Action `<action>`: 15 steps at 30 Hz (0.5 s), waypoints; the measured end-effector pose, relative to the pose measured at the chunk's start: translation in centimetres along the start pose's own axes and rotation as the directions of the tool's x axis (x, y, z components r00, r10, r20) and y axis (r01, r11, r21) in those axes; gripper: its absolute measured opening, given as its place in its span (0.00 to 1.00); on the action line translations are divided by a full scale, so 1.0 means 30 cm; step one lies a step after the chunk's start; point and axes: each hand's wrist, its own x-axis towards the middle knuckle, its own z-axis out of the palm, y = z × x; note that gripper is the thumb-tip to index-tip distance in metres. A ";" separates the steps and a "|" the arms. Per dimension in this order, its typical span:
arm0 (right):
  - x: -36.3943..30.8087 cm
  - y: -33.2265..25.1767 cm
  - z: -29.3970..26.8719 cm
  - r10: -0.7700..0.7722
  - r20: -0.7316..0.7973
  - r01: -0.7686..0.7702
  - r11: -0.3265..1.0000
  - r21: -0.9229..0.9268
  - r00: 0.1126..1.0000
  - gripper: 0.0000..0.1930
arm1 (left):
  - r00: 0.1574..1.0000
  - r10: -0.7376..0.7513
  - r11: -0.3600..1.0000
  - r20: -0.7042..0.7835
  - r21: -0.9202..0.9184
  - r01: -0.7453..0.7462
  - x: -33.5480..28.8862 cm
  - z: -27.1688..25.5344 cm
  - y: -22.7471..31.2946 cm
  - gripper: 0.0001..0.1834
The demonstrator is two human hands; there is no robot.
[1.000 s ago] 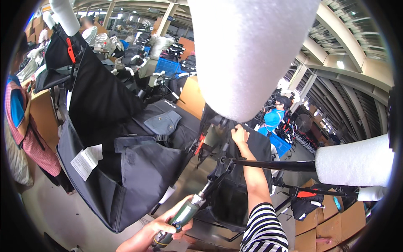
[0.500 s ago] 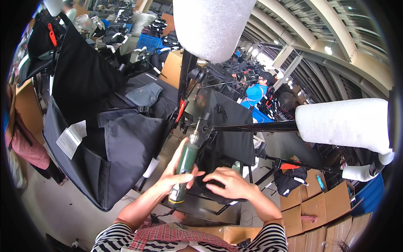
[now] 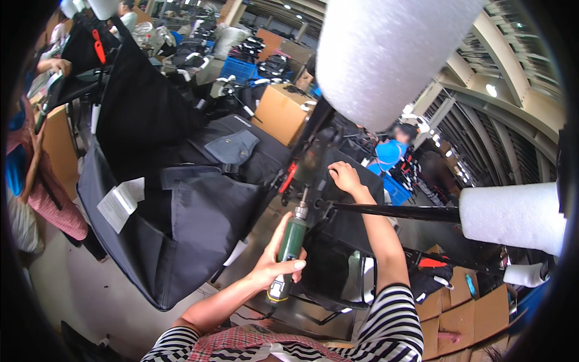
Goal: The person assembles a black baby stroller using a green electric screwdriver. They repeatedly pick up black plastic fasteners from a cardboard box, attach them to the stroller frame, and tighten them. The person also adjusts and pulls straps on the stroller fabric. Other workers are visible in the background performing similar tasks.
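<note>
My left hand [image 3: 279,265] is wrapped round a green electric screwdriver [image 3: 293,240], its bit pointing up and forward. The bit's tip is close to the joint of a black metal frame [image 3: 386,210], which runs off to the right; whether they touch I cannot tell. My right hand [image 3: 345,177] reaches out beyond that tube, above dark fabric, with fingers loosely bent and nothing visible in them. To the left of the screwdriver spreads a large black fabric body [image 3: 208,208] with a white paper label [image 3: 120,204] and a grey pocket flap [image 3: 232,146].
White foam sleeves [image 3: 386,60] [image 3: 509,217] wrap the frame's ends, one looming close overhead. Cardboard boxes [image 3: 455,314] lie at lower right, and another carton [image 3: 280,113] stands beyond the fabric. A co-worker in pink [image 3: 57,199] stands at left; a person in blue [image 3: 389,154] is farther off.
My right hand has moved forward, away from beside the screwdriver, to beyond the tube. My left hand still grips the screwdriver. The whole view has shifted, and a co-worker's arms now show at left.
</note>
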 end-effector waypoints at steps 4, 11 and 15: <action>0.090 0.078 0.209 0.037 0.198 0.024 0.955 -0.297 0.979 0.15 | 0.999 -0.005 0.997 0.040 0.078 0.002 -0.012 0.000 -0.001 0.62; 0.025 -0.029 -0.123 -0.211 -0.087 0.120 0.798 -0.591 0.974 0.17 | 0.998 -0.015 0.989 0.056 0.146 0.007 -0.041 0.034 0.063 0.60; -0.256 -0.250 -0.559 -0.291 -0.314 0.048 0.798 -0.601 0.904 0.16 | 0.998 -0.011 0.988 0.068 0.157 0.000 -0.073 0.083 0.074 0.64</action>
